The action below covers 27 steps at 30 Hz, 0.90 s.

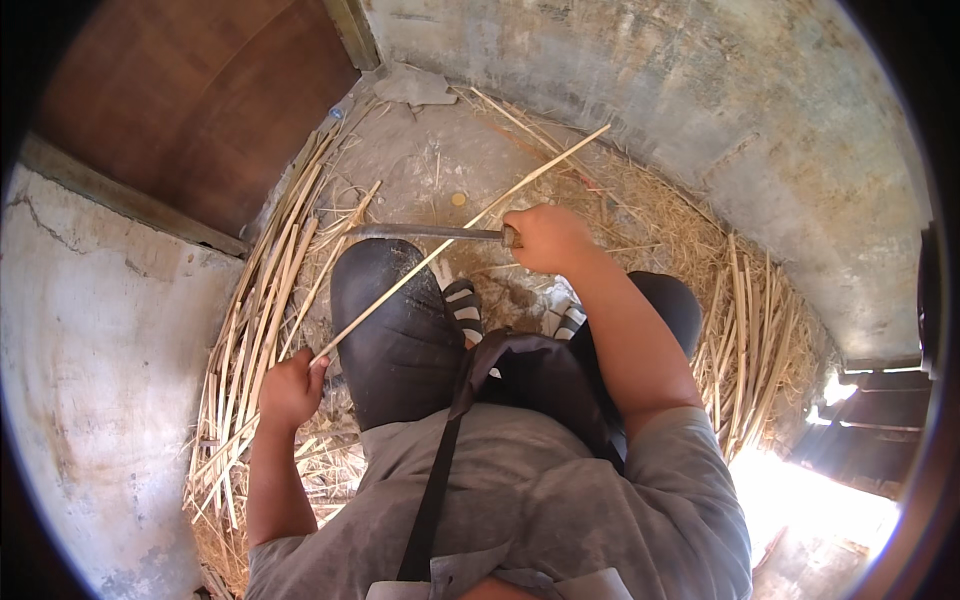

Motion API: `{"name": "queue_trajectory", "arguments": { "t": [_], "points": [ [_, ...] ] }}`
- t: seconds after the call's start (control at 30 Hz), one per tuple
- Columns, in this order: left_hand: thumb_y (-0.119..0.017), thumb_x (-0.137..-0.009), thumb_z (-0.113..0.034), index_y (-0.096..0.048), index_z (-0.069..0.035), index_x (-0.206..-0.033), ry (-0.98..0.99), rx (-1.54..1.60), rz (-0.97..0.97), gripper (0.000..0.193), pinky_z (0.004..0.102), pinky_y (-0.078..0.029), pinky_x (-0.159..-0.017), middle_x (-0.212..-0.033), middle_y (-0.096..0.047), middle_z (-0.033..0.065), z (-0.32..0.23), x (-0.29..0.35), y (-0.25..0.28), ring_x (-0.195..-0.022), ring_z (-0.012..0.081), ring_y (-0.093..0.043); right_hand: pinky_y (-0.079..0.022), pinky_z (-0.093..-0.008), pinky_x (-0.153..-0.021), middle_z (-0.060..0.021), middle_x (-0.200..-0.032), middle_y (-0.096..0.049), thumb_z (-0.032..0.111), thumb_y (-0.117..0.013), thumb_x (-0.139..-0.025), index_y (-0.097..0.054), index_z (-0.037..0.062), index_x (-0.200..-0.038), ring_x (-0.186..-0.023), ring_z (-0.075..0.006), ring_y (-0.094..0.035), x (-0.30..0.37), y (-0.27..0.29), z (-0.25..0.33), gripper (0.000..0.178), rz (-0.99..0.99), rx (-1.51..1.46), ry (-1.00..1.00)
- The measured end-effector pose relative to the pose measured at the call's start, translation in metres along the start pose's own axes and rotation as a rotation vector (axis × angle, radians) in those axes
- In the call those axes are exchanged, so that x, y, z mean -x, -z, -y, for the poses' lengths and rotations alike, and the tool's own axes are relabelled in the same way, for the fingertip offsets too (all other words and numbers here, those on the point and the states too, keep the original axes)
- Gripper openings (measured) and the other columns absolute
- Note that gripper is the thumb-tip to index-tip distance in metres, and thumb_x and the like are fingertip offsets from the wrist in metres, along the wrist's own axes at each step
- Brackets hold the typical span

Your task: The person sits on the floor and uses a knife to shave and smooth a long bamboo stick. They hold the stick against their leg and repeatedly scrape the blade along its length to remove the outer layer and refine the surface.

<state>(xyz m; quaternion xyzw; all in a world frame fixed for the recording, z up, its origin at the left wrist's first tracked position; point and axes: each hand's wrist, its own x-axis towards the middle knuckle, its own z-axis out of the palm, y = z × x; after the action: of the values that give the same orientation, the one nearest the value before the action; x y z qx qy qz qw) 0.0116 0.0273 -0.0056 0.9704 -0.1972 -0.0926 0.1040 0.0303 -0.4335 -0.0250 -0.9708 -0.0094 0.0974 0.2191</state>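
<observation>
My left hand [290, 390] is closed around the lower end of a long, thin bamboo strip [375, 305]. The strip slants up and to the right, above my left knee, and its far end sticks out past my right hand. In my right hand [553, 238], the fingers are wrapped round the handle of a long-bladed knife [415, 231]. Its blade points left, lying level just beyond my left knee. Strip and blade cross a little left of the handle; whether the edge bites into the strip I cannot tell.
Bundles of split bamboo strips lie on the left [262, 300] and on the right [745, 340]. Straw-like shavings [650, 205] litter the floor along the stained wall [660, 90]. A brown panel [200, 100] stands at the upper left. My knees are bent, feet in striped sandals [466, 310].
</observation>
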Motion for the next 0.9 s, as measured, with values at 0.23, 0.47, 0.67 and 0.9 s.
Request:
{"name": "queue_trajectory", "arguments": {
  "t": [0.23,0.47,0.67,0.9],
  "points": [
    [-0.054,-0.105,-0.04,-0.06,-0.002,-0.085,0.022,0.032,0.013,0.043,0.0554,-0.048,-0.064,-0.071,-0.064,0.024,0.002,-0.005,-0.003,-0.071,0.0476,-0.064,-0.055,-0.0511,-0.086,-0.025,-0.102,-0.072,0.023,-0.068,-0.081,-0.068,0.0001,-0.115,-0.099,-0.042,-0.069,-0.022,-0.002,-0.079,0.041,-0.132,-0.281,-0.387],
    [-0.055,-0.104,-0.039,-0.06,-0.002,-0.085,-0.004,0.062,0.027,0.042,0.055,-0.047,-0.061,-0.069,-0.062,0.0248,0.003,-0.004,-0.003,-0.069,0.0492,-0.062,-0.055,-0.05,-0.085,-0.0193,-0.101,-0.073,0.021,-0.068,-0.077,-0.07,0.0071,-0.108,-0.095,-0.0407,-0.069,0.001,-0.003,-0.018,0.034,-0.103,-0.066,-0.118],
    [-0.057,-0.104,-0.038,-0.06,-0.002,-0.086,-0.03,0.074,-0.023,0.04,0.0559,-0.047,-0.06,-0.07,-0.062,0.0258,0.01,-0.002,-0.018,-0.069,0.0502,-0.062,-0.055,-0.0488,-0.082,-0.0192,-0.1,-0.073,0.021,-0.07,-0.076,-0.071,0.0071,-0.106,-0.094,-0.0392,-0.069,-0.003,-0.006,-0.019,0.033,-0.041,-0.105,0.014],
    [-0.056,-0.104,-0.04,-0.059,-0.002,-0.085,-0.03,0.06,-0.013,0.043,0.0544,-0.047,-0.059,-0.067,-0.061,0.0256,0.006,-0.004,-0.011,-0.067,0.0491,-0.062,-0.055,-0.0488,-0.084,-0.0221,-0.106,-0.072,0.03,-0.073,-0.082,-0.07,0.0035,-0.109,-0.099,-0.0398,-0.068,-0.009,-0.006,-0.07,0.037,-0.258,-0.168,-0.273]
  ]
}}
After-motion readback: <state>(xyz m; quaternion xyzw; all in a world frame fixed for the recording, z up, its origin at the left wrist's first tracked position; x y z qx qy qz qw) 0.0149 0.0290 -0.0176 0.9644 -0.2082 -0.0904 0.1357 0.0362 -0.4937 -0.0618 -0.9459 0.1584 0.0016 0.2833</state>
